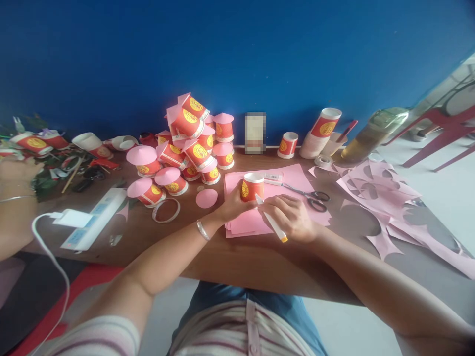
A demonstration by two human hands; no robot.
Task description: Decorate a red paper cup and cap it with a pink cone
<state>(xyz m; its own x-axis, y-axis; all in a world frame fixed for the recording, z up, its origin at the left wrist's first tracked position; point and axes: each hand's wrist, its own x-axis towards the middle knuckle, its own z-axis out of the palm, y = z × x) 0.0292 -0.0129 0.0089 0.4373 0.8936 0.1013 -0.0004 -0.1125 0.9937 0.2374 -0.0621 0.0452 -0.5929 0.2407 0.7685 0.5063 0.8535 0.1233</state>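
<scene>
**Q:** What is held by the fingers of the left hand (pixel 232 205)?
**A:** A red paper cup (pixel 252 186) is gripped. The fingers are curled round its left side and closed against its wall.

**Q:** How are the fingers of the right hand (pixel 293 217) set?
**A:** They are closed on a white pen (pixel 272 223). The pen is held at a slant, with its tip set against the lower right side of the cup. Its orange end is pointed back toward the person.

**Q:** Where is the cup located?
**A:** It is stood on a stack of pink paper (pixel 245 225) near the middle of the worktop (pixel 222 257), between the two hands.

**Q:** What is placed around it?
**A:** Scissors (pixel 311 195) are laid just right of the cup, partly on the paper. A pink paper disc (pixel 207 198) is laid just left of the left hand, with a tape ring (pixel 166 209) beyond it. Behind these, a pile of cups (pixel 193 143) capped with pink cones is heaped. A stack of cups (pixel 321 131) is stood at the rear right. Pink offcuts (pixel 386 198) are spread toward the right edge. A white power strip (pixel 94 222) is laid at the left, near another person's hand (pixel 15 198).
</scene>
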